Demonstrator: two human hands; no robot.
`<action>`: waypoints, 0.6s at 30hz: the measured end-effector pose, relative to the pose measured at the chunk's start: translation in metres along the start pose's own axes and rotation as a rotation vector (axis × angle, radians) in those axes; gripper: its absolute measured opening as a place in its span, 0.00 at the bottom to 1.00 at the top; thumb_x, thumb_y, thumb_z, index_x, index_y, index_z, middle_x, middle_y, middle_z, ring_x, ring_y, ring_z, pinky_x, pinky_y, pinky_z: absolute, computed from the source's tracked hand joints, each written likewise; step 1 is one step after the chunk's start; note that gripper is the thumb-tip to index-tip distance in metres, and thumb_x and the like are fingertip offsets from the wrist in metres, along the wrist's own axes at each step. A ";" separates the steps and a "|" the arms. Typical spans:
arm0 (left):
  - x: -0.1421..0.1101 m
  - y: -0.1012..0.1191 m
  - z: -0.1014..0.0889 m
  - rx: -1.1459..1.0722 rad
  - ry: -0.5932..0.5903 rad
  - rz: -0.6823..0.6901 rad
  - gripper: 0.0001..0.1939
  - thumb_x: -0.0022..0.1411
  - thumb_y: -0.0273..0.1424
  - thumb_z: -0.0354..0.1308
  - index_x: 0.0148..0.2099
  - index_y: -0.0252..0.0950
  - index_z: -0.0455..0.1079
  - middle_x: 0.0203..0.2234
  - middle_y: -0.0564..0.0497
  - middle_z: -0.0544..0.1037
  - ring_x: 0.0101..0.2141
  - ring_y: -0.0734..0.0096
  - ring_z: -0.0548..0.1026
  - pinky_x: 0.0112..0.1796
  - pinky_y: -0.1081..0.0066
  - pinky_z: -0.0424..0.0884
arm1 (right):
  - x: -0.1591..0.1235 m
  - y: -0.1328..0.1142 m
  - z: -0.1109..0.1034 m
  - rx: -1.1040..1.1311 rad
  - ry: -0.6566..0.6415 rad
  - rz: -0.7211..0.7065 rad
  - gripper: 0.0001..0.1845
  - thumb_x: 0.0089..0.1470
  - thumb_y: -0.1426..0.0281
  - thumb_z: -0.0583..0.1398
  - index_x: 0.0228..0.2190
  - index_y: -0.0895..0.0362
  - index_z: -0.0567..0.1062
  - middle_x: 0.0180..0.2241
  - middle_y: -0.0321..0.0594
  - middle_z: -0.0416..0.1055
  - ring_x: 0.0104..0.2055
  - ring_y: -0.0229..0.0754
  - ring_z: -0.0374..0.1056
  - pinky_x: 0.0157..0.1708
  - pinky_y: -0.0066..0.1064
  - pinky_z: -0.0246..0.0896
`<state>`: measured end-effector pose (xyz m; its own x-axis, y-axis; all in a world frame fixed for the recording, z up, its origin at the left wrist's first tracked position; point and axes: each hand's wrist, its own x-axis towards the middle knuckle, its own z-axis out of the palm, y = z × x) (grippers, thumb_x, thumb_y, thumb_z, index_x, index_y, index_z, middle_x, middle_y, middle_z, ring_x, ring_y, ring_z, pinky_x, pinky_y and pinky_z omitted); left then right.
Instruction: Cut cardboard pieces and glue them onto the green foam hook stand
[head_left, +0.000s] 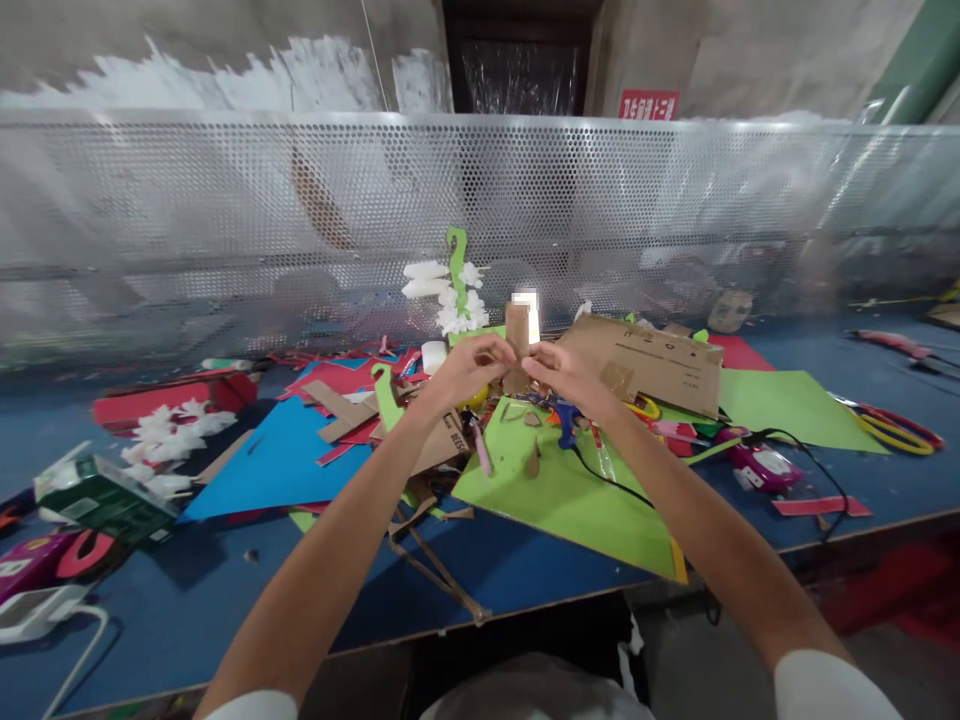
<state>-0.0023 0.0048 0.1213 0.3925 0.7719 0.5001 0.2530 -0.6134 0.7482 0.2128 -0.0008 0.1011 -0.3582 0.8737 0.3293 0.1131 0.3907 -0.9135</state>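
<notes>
Both hands are raised over the middle of the table around an upright narrow brown cardboard strip (517, 335). My left hand (471, 370) is closed with its fingertips at the strip's left edge. On the other edge, my right hand (562, 372) pinches the strip. Its lower end is partly hidden by the fingers. Beneath the hands lies a green sheet (570, 500) with small cardboard scraps on it. A blue glue gun (568, 425) rests there, its black cord trailing right. A pink pen-like tool (481, 447) lies near the sheet's left side.
Behind the hands stand a green wavy stem (457, 265) with white flowers and a bright pixelated patch. A large cardboard piece (652, 365) lies right, with yellow-handled scissors (896, 428) beyond. Blue sheets (277, 460) and a green box (105, 500) sit left. A perforated metal panel (225, 220) edges the back.
</notes>
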 end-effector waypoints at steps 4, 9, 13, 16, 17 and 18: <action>0.001 0.000 0.000 0.076 0.072 -0.012 0.05 0.53 0.30 0.61 0.31 0.38 0.79 0.34 0.48 0.78 0.39 0.63 0.77 0.43 0.63 0.74 | 0.007 0.000 0.011 0.149 0.089 0.035 0.20 0.51 0.53 0.71 0.32 0.54 0.73 0.31 0.35 0.75 0.30 0.38 0.69 0.27 0.27 0.63; -0.004 0.000 -0.029 0.105 0.243 -0.049 0.04 0.42 0.25 0.60 0.19 0.38 0.74 0.36 0.47 0.79 0.46 0.56 0.77 0.55 0.54 0.70 | 0.005 0.008 0.009 0.250 0.102 0.121 0.19 0.49 0.62 0.70 0.40 0.53 0.72 0.34 0.35 0.80 0.34 0.41 0.76 0.31 0.29 0.69; -0.019 -0.004 -0.065 0.110 0.238 -0.105 0.07 0.44 0.28 0.58 0.18 0.38 0.74 0.35 0.45 0.81 0.42 0.56 0.78 0.46 0.58 0.74 | -0.006 0.011 0.006 0.273 0.022 0.123 0.35 0.53 0.68 0.68 0.59 0.51 0.63 0.39 0.37 0.83 0.41 0.45 0.80 0.40 0.35 0.76; -0.036 -0.015 -0.097 0.195 0.254 -0.190 0.08 0.47 0.31 0.57 0.22 0.38 0.77 0.38 0.45 0.83 0.38 0.58 0.78 0.37 0.63 0.74 | -0.013 0.014 0.008 0.225 -0.046 0.055 0.40 0.58 0.64 0.66 0.67 0.49 0.58 0.37 0.36 0.82 0.34 0.43 0.80 0.32 0.33 0.76; -0.042 -0.022 -0.108 0.243 0.243 -0.231 0.09 0.47 0.32 0.57 0.24 0.38 0.79 0.37 0.45 0.84 0.38 0.57 0.79 0.35 0.65 0.73 | -0.014 0.015 0.009 0.183 -0.066 0.039 0.35 0.60 0.61 0.65 0.65 0.49 0.62 0.37 0.36 0.82 0.29 0.42 0.79 0.27 0.32 0.74; -0.048 -0.029 -0.117 0.301 0.231 -0.293 0.11 0.49 0.33 0.56 0.27 0.38 0.80 0.34 0.45 0.83 0.36 0.57 0.79 0.34 0.65 0.72 | -0.016 0.016 0.010 0.133 -0.079 0.030 0.29 0.62 0.58 0.64 0.61 0.49 0.68 0.38 0.38 0.82 0.25 0.41 0.77 0.22 0.31 0.71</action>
<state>-0.1323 0.0054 0.1264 0.0681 0.9157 0.3960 0.5816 -0.3589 0.7300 0.2111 -0.0109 0.0788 -0.4285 0.8568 0.2869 0.0032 0.3189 -0.9478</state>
